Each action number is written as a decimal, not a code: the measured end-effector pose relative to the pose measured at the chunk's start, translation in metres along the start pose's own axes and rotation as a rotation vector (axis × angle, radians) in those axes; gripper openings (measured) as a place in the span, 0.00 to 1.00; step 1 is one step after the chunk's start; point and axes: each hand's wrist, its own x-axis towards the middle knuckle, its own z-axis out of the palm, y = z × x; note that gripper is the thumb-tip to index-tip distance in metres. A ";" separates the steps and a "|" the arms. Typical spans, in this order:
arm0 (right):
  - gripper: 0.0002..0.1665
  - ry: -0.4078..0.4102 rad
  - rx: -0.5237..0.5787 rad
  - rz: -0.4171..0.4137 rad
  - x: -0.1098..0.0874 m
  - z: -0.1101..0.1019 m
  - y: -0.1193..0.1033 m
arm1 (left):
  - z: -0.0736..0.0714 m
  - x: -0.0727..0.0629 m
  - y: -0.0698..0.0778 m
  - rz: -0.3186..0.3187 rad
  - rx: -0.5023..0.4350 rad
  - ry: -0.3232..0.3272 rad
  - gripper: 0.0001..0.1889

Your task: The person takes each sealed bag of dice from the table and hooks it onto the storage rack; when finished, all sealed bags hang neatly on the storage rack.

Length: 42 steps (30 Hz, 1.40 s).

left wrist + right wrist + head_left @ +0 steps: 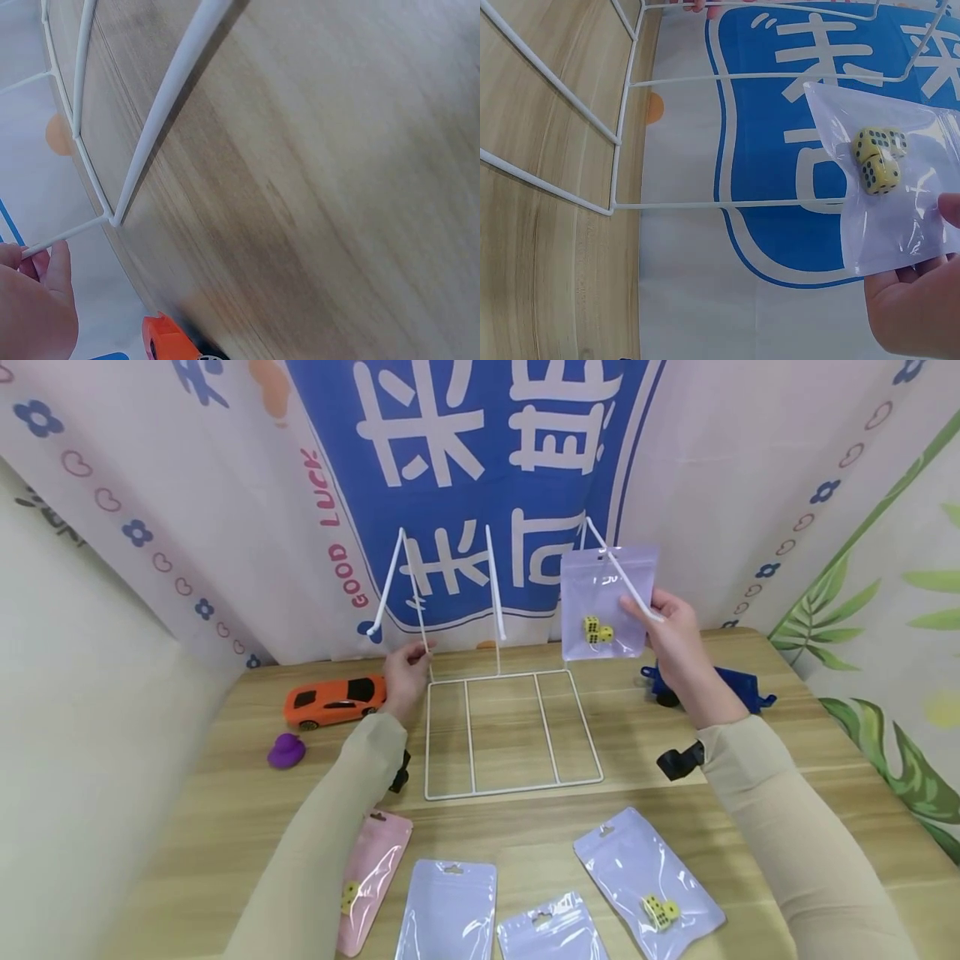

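My right hand (pixel 678 639) pinches the right edge of a clear lilac zip bag (pixel 573 602) holding yellow dice (pixel 879 159). The bag hangs upright at the right prong of a white wire rack (pixel 513 790). That prong (pixel 628 583) crosses the bag's front, and the bag's top slot lies right at it. On the other side, my left hand (pixel 406 681) pinches the rack's left upright (pixel 66 234) low down, near the base. The left prong (pixel 386 583) and middle prong (pixel 495 585) carry nothing.
An orange toy car (pixel 333 702) and a purple rubber duck (pixel 287 751) are at left. A blue toy trailer (pixel 738 687) stands behind my right wrist. In front lie a pink bag (pixel 378 860) and several lilac bags (pixel 448 910), one with dice. A printed curtain (pixel 697 485) hangs behind.
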 end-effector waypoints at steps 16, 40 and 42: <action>0.36 0.044 -0.040 0.004 0.021 0.006 0.001 | 0.000 0.001 -0.001 0.020 0.000 0.014 0.14; 0.28 0.081 -0.045 0.017 0.042 0.016 -0.005 | 0.000 -0.001 0.001 0.010 -0.013 0.008 0.14; 0.29 0.080 -0.045 0.015 0.043 0.017 -0.005 | -0.001 -0.002 0.002 0.013 -0.005 0.011 0.14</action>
